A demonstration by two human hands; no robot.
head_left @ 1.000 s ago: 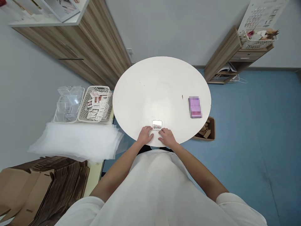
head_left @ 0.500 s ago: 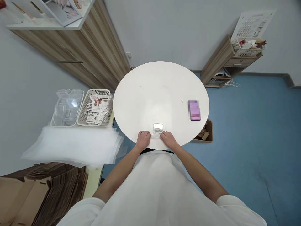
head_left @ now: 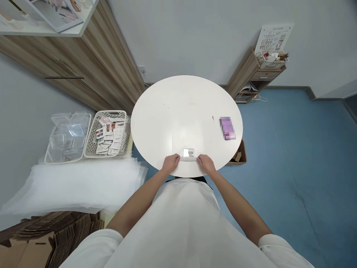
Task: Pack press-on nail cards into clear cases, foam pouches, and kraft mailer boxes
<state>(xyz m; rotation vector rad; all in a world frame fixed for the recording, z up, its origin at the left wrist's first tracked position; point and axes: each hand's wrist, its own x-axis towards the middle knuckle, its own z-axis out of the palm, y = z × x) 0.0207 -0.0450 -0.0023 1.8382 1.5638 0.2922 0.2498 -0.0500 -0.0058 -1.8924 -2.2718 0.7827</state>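
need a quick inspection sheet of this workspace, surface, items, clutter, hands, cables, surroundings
surface: white oval table, small dark marks on it
job's things: small clear case with small pieces inside; pale translucent strip along its near edge
clutter: purple item at the table's right, too pixelated to identify
hands: left hand and right hand at opposite ends of the strip, fingers curled; grip unclear
cables: white cable on the floor by the low wooden cabinet
surroundings: perforated basket of printed packets, clear plastic containers, translucent sheets, flattened cardboard
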